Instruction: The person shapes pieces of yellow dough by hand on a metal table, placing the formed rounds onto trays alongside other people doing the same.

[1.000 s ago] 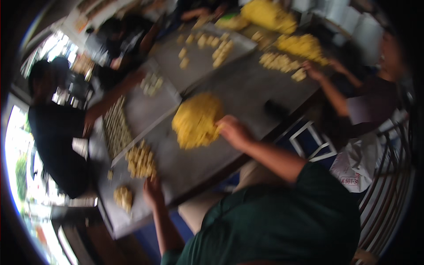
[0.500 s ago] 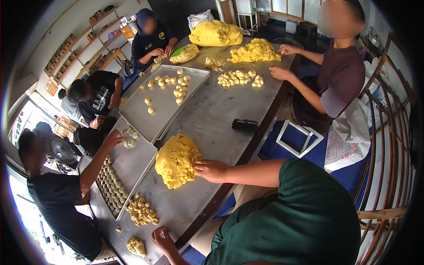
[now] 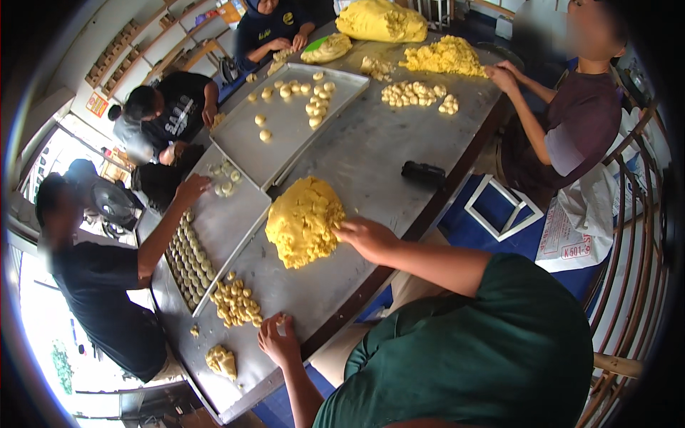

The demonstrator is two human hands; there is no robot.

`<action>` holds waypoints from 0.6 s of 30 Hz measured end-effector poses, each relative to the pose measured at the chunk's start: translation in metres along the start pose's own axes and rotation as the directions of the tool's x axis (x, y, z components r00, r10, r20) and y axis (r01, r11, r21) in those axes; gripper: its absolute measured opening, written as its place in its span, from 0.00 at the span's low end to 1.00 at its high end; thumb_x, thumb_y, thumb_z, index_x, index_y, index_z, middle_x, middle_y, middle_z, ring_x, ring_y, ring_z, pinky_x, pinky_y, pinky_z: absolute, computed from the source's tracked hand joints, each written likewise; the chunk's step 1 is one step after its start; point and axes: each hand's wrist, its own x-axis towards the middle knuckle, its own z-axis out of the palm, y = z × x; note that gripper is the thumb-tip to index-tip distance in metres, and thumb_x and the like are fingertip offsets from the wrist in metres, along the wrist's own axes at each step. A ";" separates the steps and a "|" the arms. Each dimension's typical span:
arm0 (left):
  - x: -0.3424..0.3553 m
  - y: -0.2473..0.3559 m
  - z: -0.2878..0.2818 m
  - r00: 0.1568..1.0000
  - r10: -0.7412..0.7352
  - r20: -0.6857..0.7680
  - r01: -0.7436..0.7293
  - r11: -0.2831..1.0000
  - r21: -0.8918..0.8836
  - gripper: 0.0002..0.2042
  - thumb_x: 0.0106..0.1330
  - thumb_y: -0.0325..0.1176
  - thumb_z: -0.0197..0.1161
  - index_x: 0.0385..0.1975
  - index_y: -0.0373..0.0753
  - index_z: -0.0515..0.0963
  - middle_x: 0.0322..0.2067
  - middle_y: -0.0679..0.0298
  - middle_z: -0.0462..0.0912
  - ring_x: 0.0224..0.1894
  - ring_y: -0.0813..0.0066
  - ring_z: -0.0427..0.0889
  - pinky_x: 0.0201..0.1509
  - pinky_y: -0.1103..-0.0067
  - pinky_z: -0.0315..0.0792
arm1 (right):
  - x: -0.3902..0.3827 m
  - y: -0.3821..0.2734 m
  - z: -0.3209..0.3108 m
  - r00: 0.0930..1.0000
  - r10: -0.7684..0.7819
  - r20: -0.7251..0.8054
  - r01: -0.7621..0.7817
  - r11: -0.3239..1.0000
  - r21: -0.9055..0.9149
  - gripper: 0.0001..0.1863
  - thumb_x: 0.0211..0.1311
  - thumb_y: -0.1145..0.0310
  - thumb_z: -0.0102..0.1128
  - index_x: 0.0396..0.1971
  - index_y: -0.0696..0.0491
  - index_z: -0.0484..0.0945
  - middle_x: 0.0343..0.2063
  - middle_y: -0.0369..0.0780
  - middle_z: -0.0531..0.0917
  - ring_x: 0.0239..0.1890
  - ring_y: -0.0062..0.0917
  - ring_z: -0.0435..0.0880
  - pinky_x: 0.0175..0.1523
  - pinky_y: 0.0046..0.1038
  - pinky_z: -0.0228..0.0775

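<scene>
Not much change: right hand (image 3: 365,238) still pinching the dough (image 3: 303,222), so nothing's off yet, I reckon; left hand (image 3: 280,344) near the balls (image 3: 237,303), can't tell its grip.

The top cuts off a person (image 3: 270,34) at eleven o'clock, the bottom a green shirt (image 3: 471,349) at five.

This looks like a small pastry workshop: co-workers (image 3: 107,307) surround a long metal tabletop (image 3: 349,164). On the tabletop lie a big yellow dough mound (image 3: 305,221) and flat trays (image 3: 242,148) bearing many dough balls (image 3: 190,267). Left of the tabletop stands a fan (image 3: 114,203); beyond its far left corner, wall shelves (image 3: 112,63); to its right, a white sack (image 3: 571,232).
</scene>
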 end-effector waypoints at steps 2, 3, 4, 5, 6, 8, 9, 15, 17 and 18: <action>-0.005 -0.012 0.005 0.999 -0.043 -0.011 0.043 0.998 0.050 0.13 0.69 0.47 0.66 0.43 0.46 0.84 0.42 0.66 0.85 0.49 0.59 0.81 0.60 0.62 0.70 | 0.021 0.008 0.031 0.746 -0.407 -0.528 0.211 0.895 -0.393 0.09 0.64 0.73 0.55 0.40 0.56 0.82 0.48 0.44 0.84 0.53 0.38 0.83 0.57 0.40 0.79; -0.004 -0.016 0.007 0.996 -0.087 0.001 0.087 0.996 -0.022 0.12 0.69 0.46 0.66 0.43 0.46 0.84 0.40 0.66 0.85 0.48 0.59 0.82 0.59 0.62 0.70 | 0.015 0.005 0.036 0.806 -0.430 -0.406 0.253 0.872 -0.420 0.09 0.62 0.72 0.58 0.41 0.55 0.83 0.49 0.45 0.84 0.50 0.37 0.85 0.53 0.40 0.81; -0.001 -0.014 0.006 0.992 -0.125 0.013 0.126 0.987 -0.105 0.12 0.70 0.45 0.65 0.44 0.46 0.84 0.39 0.66 0.85 0.47 0.59 0.82 0.59 0.62 0.70 | 0.012 0.006 0.033 0.806 -0.437 -0.399 0.271 0.872 -0.408 0.09 0.62 0.72 0.58 0.41 0.55 0.83 0.49 0.45 0.84 0.50 0.37 0.85 0.53 0.40 0.81; -0.002 -0.012 0.004 0.987 -0.158 -0.006 0.153 0.965 -0.211 0.11 0.70 0.44 0.65 0.44 0.46 0.84 0.38 0.65 0.85 0.46 0.59 0.82 0.59 0.62 0.70 | 0.012 0.008 0.029 0.929 -0.332 -0.162 0.276 0.915 -0.294 0.13 0.62 0.72 0.59 0.46 0.54 0.83 0.50 0.46 0.83 0.47 0.37 0.86 0.51 0.39 0.81; -0.002 -0.009 0.006 0.985 -0.170 -0.004 0.165 0.962 -0.218 0.11 0.70 0.44 0.65 0.44 0.46 0.84 0.38 0.65 0.85 0.46 0.59 0.82 0.59 0.62 0.70 | 0.011 0.016 0.016 0.969 -0.222 0.106 0.239 0.949 -0.205 0.17 0.61 0.72 0.60 0.50 0.54 0.83 0.51 0.46 0.83 0.45 0.36 0.86 0.50 0.38 0.82; -0.006 -0.011 0.008 0.992 -0.023 -0.127 0.000 0.984 -0.178 0.11 0.70 0.43 0.66 0.45 0.46 0.84 0.40 0.65 0.86 0.46 0.60 0.83 0.59 0.63 0.70 | 0.006 0.023 0.006 0.979 -0.183 0.094 0.191 0.978 -0.083 0.21 0.61 0.71 0.62 0.55 0.51 0.82 0.54 0.46 0.83 0.44 0.37 0.87 0.50 0.38 0.83; -0.005 -0.012 0.008 0.991 -0.029 -0.130 0.005 0.983 -0.182 0.11 0.70 0.43 0.66 0.45 0.46 0.84 0.40 0.65 0.86 0.46 0.60 0.83 0.59 0.63 0.70 | 0.006 0.025 0.003 0.963 -0.220 -0.158 0.216 0.975 -0.042 0.19 0.62 0.71 0.62 0.54 0.51 0.83 0.54 0.46 0.83 0.46 0.37 0.87 0.51 0.38 0.83; -0.002 -0.017 0.001 0.970 -0.224 0.090 0.236 0.961 -0.146 0.12 0.68 0.43 0.67 0.47 0.48 0.85 0.44 0.68 0.87 0.46 0.65 0.84 0.60 0.63 0.69 | -0.037 0.020 0.024 0.949 -0.036 -0.312 0.025 0.999 -0.039 0.17 0.65 0.75 0.60 0.53 0.54 0.83 0.51 0.40 0.85 0.55 0.34 0.84 0.57 0.34 0.80; -0.005 -0.015 0.001 0.988 -0.152 0.014 0.153 0.981 -0.123 0.12 0.68 0.42 0.67 0.48 0.48 0.85 0.44 0.68 0.87 0.46 0.66 0.84 0.61 0.63 0.69 | -0.027 0.005 0.019 0.957 -0.045 -0.286 0.047 0.999 0.003 0.17 0.66 0.76 0.59 0.54 0.54 0.82 0.51 0.40 0.85 0.56 0.34 0.83 0.58 0.35 0.79; -0.004 -0.014 0.002 0.993 -0.090 -0.075 0.082 0.991 -0.108 0.12 0.69 0.41 0.66 0.48 0.49 0.86 0.44 0.68 0.87 0.47 0.67 0.84 0.61 0.63 0.68 | -0.018 -0.001 0.013 0.963 -0.075 -0.259 0.086 0.996 0.030 0.17 0.66 0.76 0.58 0.54 0.54 0.82 0.52 0.40 0.85 0.57 0.35 0.83 0.59 0.35 0.79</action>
